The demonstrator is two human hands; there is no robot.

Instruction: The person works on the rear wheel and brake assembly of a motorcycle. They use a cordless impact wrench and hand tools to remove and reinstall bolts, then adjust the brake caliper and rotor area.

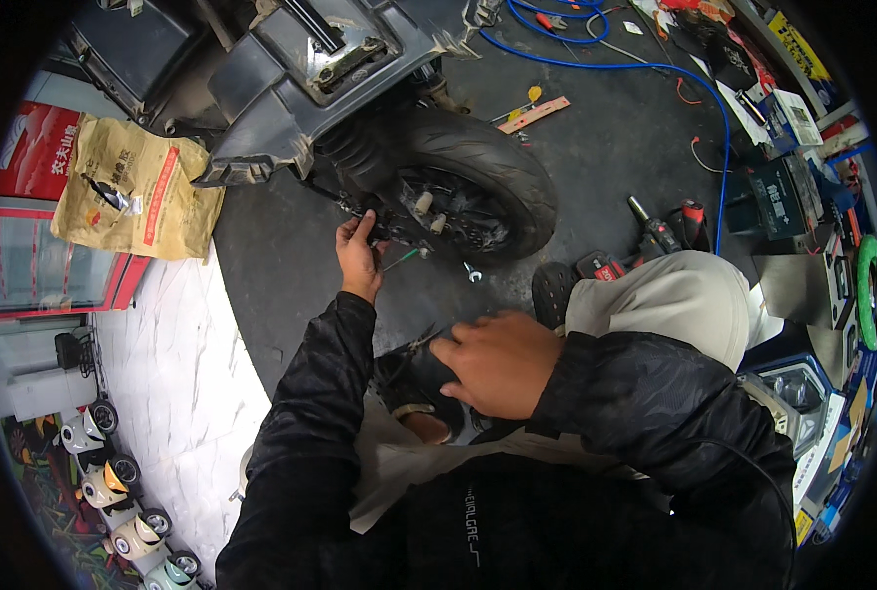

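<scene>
A dark scooter or motorcycle fills the upper left, its black-tyred wheel turned toward me. My left hand reaches up to the near side of the wheel, thumb and fingers closed on a small dark metal part beside the hub; the exact kind of part is too small to make out. My right hand is back above my foot, fingers curled downward and slightly blurred. Anything inside its grasp is hidden. A small wrench lies on the floor below the wheel. Near the left fingertips is a thin green-tipped rod.
By my right knee lie a red-and-black power tool and a second cordless tool. A blue hose loops across the dark floor. Boxes and a headlight unit crowd the right. A brown paper sack stands left.
</scene>
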